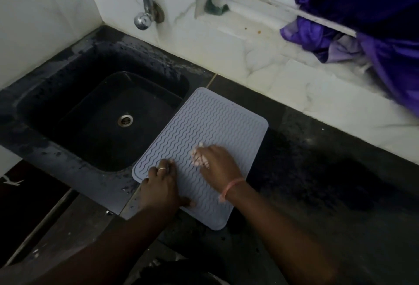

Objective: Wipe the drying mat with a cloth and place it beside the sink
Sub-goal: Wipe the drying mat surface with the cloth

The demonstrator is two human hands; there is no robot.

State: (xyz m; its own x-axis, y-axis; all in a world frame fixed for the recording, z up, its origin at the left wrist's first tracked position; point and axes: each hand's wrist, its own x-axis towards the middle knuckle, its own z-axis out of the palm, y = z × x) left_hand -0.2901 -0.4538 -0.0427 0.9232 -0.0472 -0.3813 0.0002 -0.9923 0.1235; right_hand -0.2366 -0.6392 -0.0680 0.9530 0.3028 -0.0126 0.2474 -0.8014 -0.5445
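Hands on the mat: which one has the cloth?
The right hand, the one with the pink wristband, holds the pale cloth against the drying mat. The left hand, wearing a ring, only presses the mat's near-left corner.

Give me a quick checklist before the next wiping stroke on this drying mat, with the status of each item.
1. Drying mat lies flat on the counter: ok.
2. Left hand presses down the mat's near left corner: ok.
3. Right hand grips the cloth on the mat: ok.
4. Mat already beside the sink: ok, though its left edge slightly overhangs the basin.
5. Far half of mat free of objects: ok.
6. Mat surface wiped clean: cannot tell, picture is dim.
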